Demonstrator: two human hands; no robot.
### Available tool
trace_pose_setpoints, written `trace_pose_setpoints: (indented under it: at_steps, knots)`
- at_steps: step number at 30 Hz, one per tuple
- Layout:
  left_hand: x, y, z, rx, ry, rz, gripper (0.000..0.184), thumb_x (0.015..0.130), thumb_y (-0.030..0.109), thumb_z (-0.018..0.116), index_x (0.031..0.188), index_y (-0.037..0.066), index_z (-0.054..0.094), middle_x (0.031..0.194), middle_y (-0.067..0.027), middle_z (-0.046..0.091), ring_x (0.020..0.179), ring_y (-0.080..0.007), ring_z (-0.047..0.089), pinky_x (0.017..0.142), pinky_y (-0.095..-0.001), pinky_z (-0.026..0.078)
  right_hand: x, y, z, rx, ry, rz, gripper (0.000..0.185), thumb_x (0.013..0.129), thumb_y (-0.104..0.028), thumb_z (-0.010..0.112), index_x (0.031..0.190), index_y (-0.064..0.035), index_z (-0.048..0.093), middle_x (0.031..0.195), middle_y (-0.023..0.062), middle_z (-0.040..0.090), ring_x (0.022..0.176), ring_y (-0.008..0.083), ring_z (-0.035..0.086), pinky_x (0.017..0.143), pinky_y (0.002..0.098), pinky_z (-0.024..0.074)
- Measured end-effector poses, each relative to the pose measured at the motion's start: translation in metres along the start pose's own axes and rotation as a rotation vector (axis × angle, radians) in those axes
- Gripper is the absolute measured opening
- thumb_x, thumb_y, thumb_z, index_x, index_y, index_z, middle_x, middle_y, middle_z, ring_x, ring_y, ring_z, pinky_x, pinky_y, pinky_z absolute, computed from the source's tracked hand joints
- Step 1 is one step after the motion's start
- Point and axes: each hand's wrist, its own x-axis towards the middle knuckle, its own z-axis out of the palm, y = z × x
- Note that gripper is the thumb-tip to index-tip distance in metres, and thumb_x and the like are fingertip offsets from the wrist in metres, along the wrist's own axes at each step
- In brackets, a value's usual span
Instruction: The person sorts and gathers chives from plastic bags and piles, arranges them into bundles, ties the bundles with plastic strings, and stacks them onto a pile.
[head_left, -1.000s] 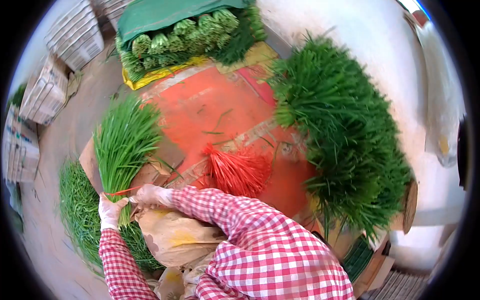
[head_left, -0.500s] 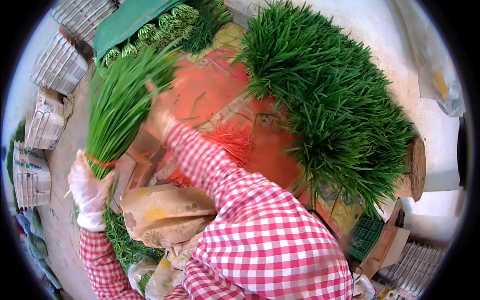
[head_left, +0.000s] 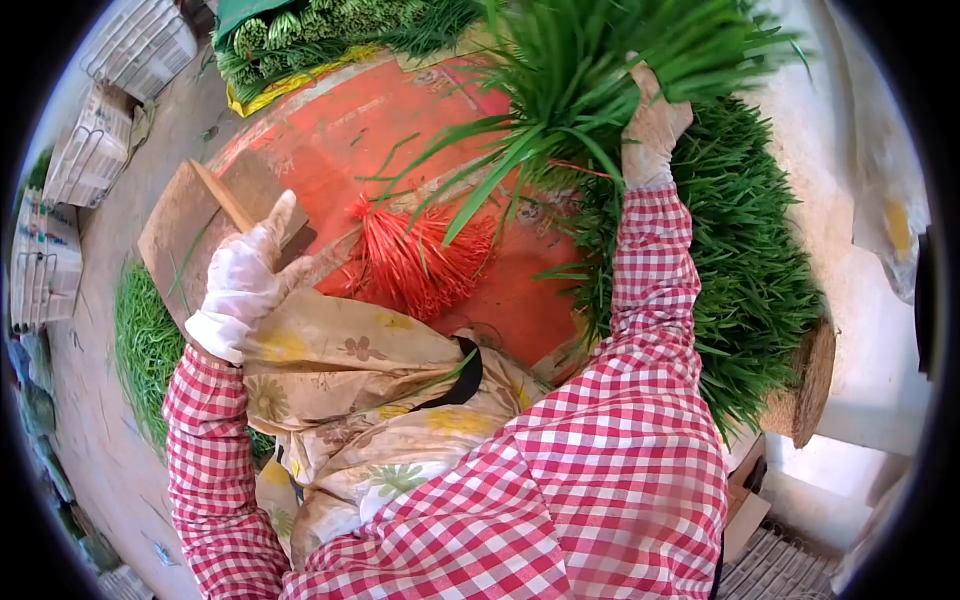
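Note:
My right hand (head_left: 655,128) grips a loose-leaved bunch of garlic chives (head_left: 570,75) at the upper right, over the big pile. The leaves spread out and are partly blurred by motion. A red tie (head_left: 585,168) shows at the bunch's lower edge. Below and behind it stands the big pile of garlic chives (head_left: 745,260). My left hand (head_left: 248,275), in a thin white glove, holds nothing; its forefinger and thumb stand apart. It is beside a brown board (head_left: 175,235) with a wooden strip (head_left: 222,197), near my patterned apron (head_left: 350,340).
Red ties (head_left: 420,255) lie fanned out on the orange-red mat (head_left: 340,120). Bundled greens (head_left: 330,25) are stacked at the back left. Loose green trimmings (head_left: 140,350) lie on the floor at left. White crates (head_left: 50,260) line the left side; a wall (head_left: 850,330) is at right.
The bunch has gone from my left hand at the left to my right hand over the pile. My left hand has let go and opened. The view has shifted.

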Motion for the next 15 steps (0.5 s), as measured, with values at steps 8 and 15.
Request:
trace_pose_setpoints:
  at_steps: [8,15]
  knots:
    - [-0.013,0.002,0.021,0.029,-0.307,-0.199,0.070,0.076,0.037,0.066,0.135,0.011,0.039,0.087,-0.0179,0.063,0.078,-0.0356,0.061,0.071,-0.0433,0.048,-0.019,0.112,-0.135,-0.045,0.602,0.944,0.071,0.079,-0.034,0.066,0.129,0.0051,0.036,0.129,0.0168,0.044,0.109,0.0238,0.047,0.093,0.0377,0.0391]
    - [-0.008,-0.003,0.045,0.035,-0.317,-0.212,0.069,0.076,0.041,0.063,0.135,0.014,0.039,0.089,-0.0163,0.064,0.080,-0.0350,0.062,0.072,-0.0436,0.048,0.047,0.029,-0.166,-1.149,-0.013,0.519,0.038,0.082,-0.011,0.056,0.118,-0.0012,0.047,0.102,0.0104,0.051,0.093,0.0248,0.050,0.093,0.0313,0.0397]
